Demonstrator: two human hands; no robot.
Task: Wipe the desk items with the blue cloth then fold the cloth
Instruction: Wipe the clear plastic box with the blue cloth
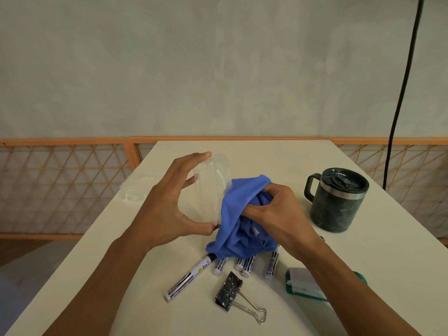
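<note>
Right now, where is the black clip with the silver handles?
In the head view, the binder clip lies on the table, low and central, just below the row of white markers.

left hand [167, 209]: grips clear container [211, 185] | right hand [276, 209]: bunches blue cloth [232, 217]

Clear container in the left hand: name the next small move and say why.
Probably rub the blue cloth along the side of the clear container: the right hand holds the bunched cloth against it, while the left hand grips it between thumb and fingers.
</note>
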